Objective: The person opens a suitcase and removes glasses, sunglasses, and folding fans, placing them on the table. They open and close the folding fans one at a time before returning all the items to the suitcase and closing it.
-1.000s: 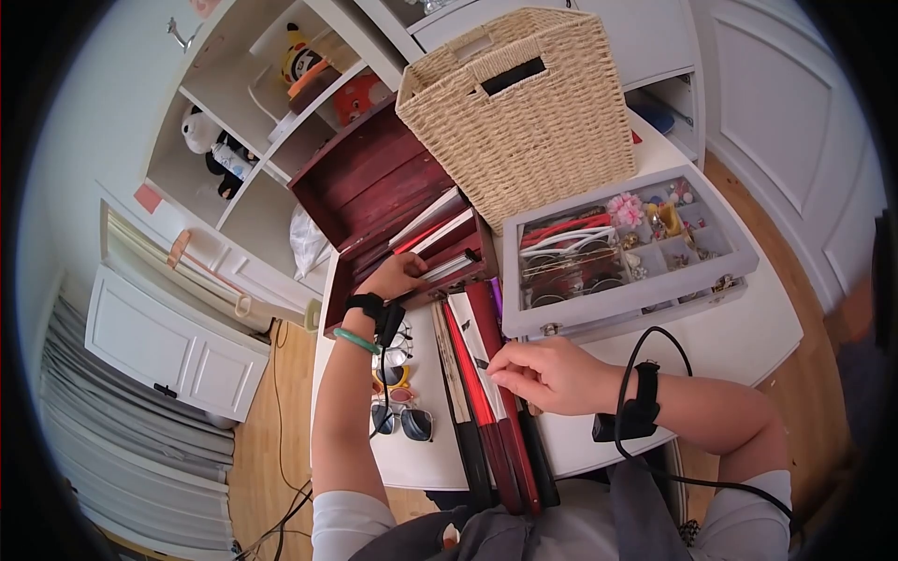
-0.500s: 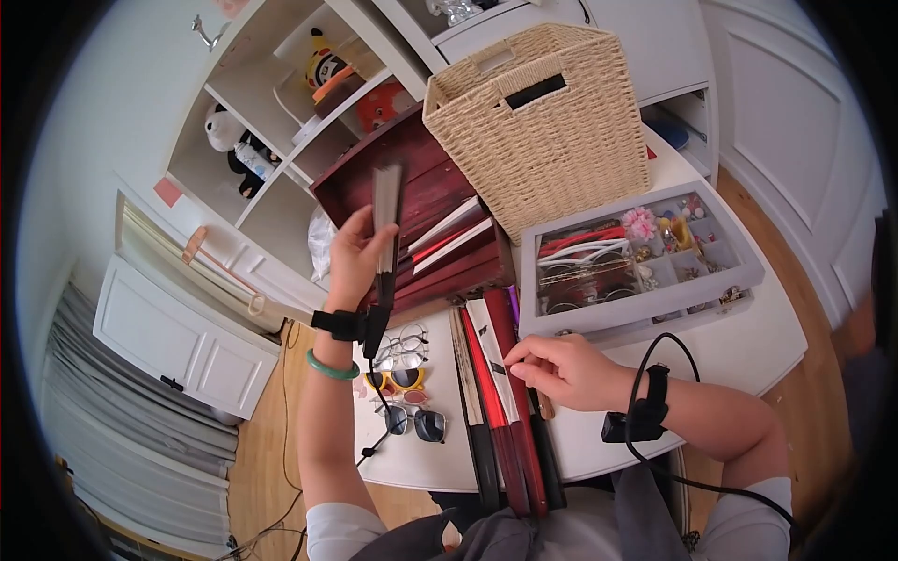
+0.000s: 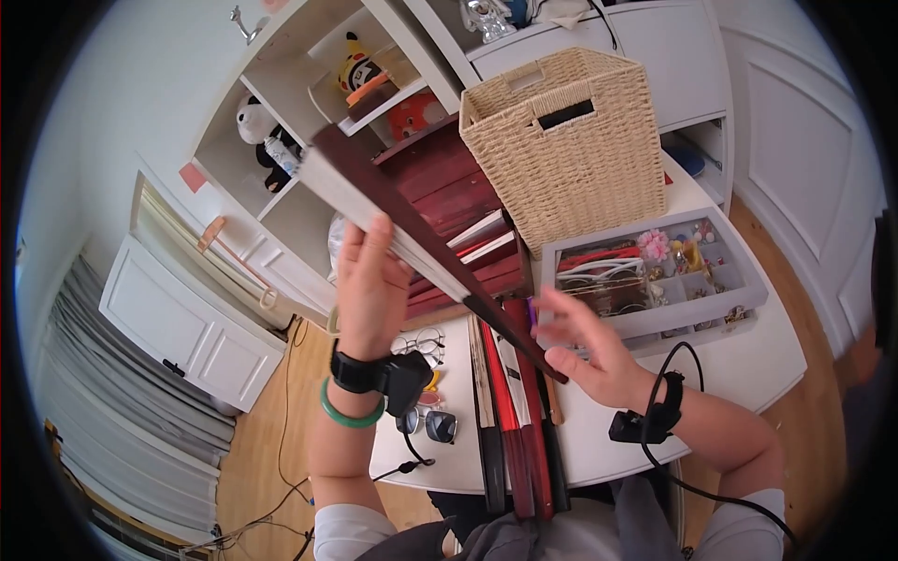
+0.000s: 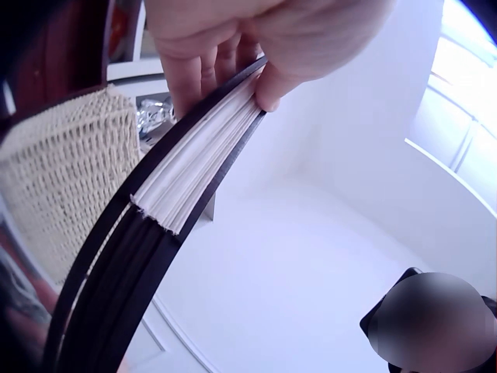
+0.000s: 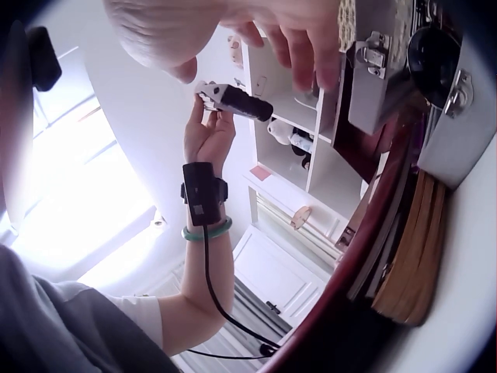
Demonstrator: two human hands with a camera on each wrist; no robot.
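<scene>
My left hand (image 3: 371, 292) grips a closed folding fan (image 3: 410, 229) by its pleated upper part, holding it aslant over the table. Dark outer sticks and a pale leaf edge show; in the left wrist view, thumb and fingers pinch the fan (image 4: 190, 167) from both sides. At the fan's lower end, my right hand (image 3: 599, 360) has its fingers spread, overlapping the tip in the head view. Below lies a row of closed fans (image 3: 520, 444), black, red and dark red, side by side. More fans (image 3: 485, 245) lie in the open dark red wooden box (image 3: 440, 187).
Several pairs of glasses (image 3: 440, 425) lie left of the fan row. A grey display case (image 3: 645, 323) of glasses and trinkets stands at the right, behind it a tall woven basket (image 3: 571, 168). A cable (image 3: 678, 467) trails from my right wrist.
My left hand has lifted the fan out of the wooden box and swung it toward me, its lower end now near the right hand. My right hand has risen from the fan row and spread its fingers.
</scene>
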